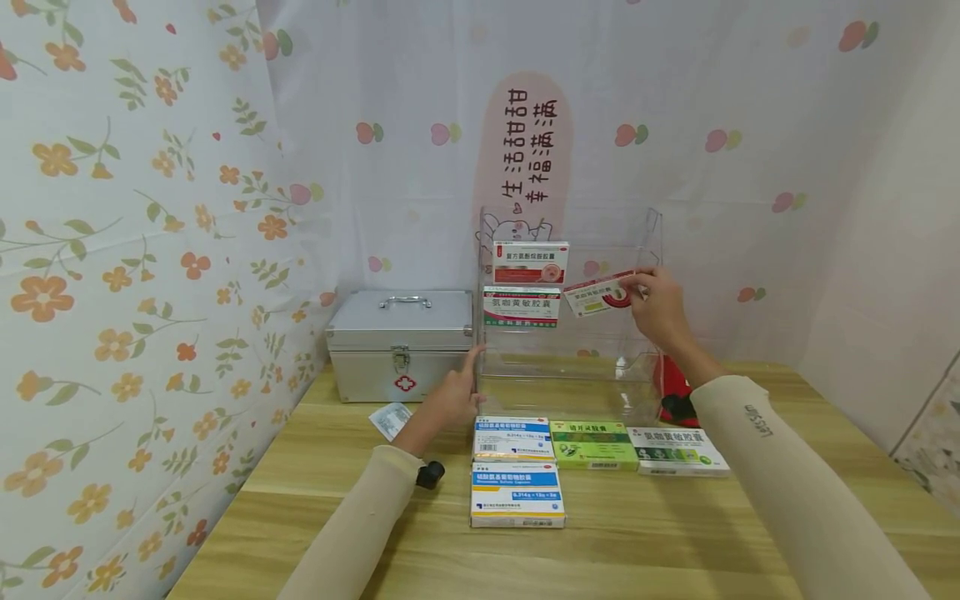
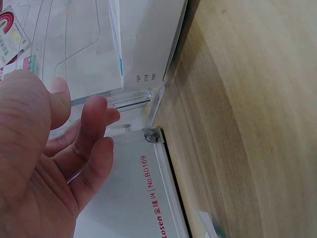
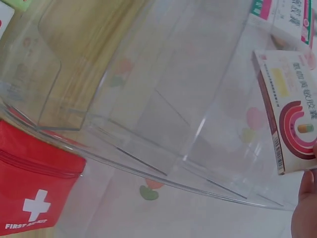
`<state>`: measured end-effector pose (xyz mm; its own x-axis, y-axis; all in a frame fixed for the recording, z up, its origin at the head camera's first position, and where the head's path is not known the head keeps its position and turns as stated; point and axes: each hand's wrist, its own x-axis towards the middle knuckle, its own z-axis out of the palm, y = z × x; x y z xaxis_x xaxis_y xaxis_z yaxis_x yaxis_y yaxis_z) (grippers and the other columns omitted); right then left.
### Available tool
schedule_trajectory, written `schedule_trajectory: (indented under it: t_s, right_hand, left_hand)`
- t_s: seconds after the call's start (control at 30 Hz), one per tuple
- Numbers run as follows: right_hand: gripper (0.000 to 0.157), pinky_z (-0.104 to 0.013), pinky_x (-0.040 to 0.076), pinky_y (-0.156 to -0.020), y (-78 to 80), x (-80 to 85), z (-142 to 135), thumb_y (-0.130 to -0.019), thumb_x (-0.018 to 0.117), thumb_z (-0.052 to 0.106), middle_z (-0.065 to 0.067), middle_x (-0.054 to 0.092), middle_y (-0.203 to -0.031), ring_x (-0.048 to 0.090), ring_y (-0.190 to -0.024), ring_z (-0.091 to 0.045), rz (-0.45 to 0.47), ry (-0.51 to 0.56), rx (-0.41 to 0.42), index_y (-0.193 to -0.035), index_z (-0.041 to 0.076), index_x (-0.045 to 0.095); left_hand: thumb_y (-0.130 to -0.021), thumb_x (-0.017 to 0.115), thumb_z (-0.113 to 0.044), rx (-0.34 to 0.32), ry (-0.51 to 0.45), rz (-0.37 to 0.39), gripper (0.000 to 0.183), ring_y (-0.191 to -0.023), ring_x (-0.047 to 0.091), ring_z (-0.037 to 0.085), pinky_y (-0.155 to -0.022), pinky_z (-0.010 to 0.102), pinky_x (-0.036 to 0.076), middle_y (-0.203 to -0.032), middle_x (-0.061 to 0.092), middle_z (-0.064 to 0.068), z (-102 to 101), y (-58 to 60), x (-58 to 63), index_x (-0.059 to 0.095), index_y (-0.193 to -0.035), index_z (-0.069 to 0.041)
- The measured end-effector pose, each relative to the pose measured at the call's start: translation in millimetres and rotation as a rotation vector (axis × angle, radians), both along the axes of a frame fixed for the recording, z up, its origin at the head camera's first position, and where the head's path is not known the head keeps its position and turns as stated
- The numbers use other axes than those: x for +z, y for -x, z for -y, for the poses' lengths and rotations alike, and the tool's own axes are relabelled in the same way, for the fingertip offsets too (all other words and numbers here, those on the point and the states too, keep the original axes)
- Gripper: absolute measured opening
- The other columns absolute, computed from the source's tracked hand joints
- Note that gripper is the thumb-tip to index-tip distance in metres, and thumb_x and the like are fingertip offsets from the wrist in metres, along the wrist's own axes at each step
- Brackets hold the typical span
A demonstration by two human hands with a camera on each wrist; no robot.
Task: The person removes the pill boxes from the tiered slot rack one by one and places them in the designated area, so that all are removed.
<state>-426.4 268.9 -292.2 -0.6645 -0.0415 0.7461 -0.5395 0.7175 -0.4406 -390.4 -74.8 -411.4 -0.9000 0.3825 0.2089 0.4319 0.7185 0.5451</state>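
Observation:
My right hand (image 1: 662, 310) pinches a white medicine box (image 1: 592, 298) with a red arc and a capsule picture by its right end. The box is tilted in front of the clear tiered rack (image 1: 600, 367). In the right wrist view only fingertips (image 3: 308, 191) show, at the box's lower end. Left of the held box, a red-and-white box (image 1: 531, 263) and a green-and-red box (image 1: 521, 307) stand on upper tiers. My left hand (image 1: 448, 402) is by the rack's left edge; its fingers are loosely bent in the left wrist view, with nothing gripped.
Two blue-and-white boxes (image 1: 517, 496), a green box (image 1: 592, 444) and a white-and-green box (image 1: 678, 451) lie before the rack. A silver first-aid case (image 1: 401, 346) stands left, with a small packet (image 1: 390, 420) in front. A red first-aid pouch (image 3: 37, 181) sits at the rack's right.

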Motion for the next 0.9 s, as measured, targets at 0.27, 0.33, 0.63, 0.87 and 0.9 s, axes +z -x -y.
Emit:
schedule_trajectory:
  t_s: [0.27, 0.33, 0.63, 0.87, 0.9]
  right_hand:
    - [0.016, -0.011, 0.041, -0.073, -11.2, 3.8, -3, -0.090, 0.061, -0.008, -0.023, 0.061, -0.110, 0.059, -0.100, -0.035, -0.123, 0.042, -0.004, -0.101, -0.009, 0.071]
    - [0.016, -0.005, 0.037, -0.071, -14.8, 3.4, -4, -0.090, 0.061, -0.007, -0.022, 0.062, -0.112, 0.060, -0.101, -0.034, -0.126, 0.060, 0.007, -0.103, -0.009, 0.072]
    - [0.018, -0.003, 0.040, -0.071, -32.6, -5.2, -6, -0.090, 0.064, -0.005, -0.021, 0.061, -0.111, 0.056, -0.098, -0.029, -0.119, 0.077, 0.060, -0.107, -0.008, 0.072]
    - [0.019, -0.004, 0.043, -0.074, -43.8, -16.9, -7, -0.091, 0.067, -0.002, -0.018, 0.063, -0.110, 0.053, -0.093, -0.013, -0.143, 0.106, 0.089, -0.109, -0.006, 0.073]
    - [0.020, -0.004, 0.043, -0.074, -45.6, -17.9, -7, -0.091, 0.067, -0.001, -0.018, 0.063, -0.111, 0.053, -0.093, -0.012, -0.140, 0.112, 0.091, -0.109, -0.006, 0.073]
  left_hand:
    - [-0.094, 0.065, -0.002, -0.015, 0.001, -0.007, 0.090, -0.045, 0.050, 0.016, -0.043, 0.023, 0.039, -0.064, 0.056, 0.008, -1, 1.0, -2.0, 0.003, -0.157, -0.024]
    - [-0.094, 0.065, -0.002, -0.013, -0.006, -0.002, 0.091, -0.045, 0.050, 0.016, -0.043, 0.023, 0.039, -0.064, 0.056, 0.008, -1, 0.5, -1.4, 0.003, -0.156, -0.026]
    - [-0.095, 0.066, -0.005, 0.017, 0.013, 0.008, 0.092, -0.044, 0.048, 0.016, -0.042, 0.024, 0.038, -0.063, 0.056, 0.009, -2, -3.4, 1.8, 0.001, -0.156, -0.029]
    - [-0.094, 0.066, -0.005, 0.013, 0.016, -0.015, 0.092, -0.045, 0.049, 0.016, -0.043, 0.024, 0.038, -0.062, 0.055, 0.008, -2, -2.5, 1.0, 0.002, -0.156, -0.027]
    - [-0.094, 0.066, -0.005, 0.010, 0.014, -0.017, 0.092, -0.045, 0.049, 0.016, -0.043, 0.024, 0.039, -0.061, 0.055, 0.008, -2, -2.5, 1.2, 0.002, -0.157, -0.027]
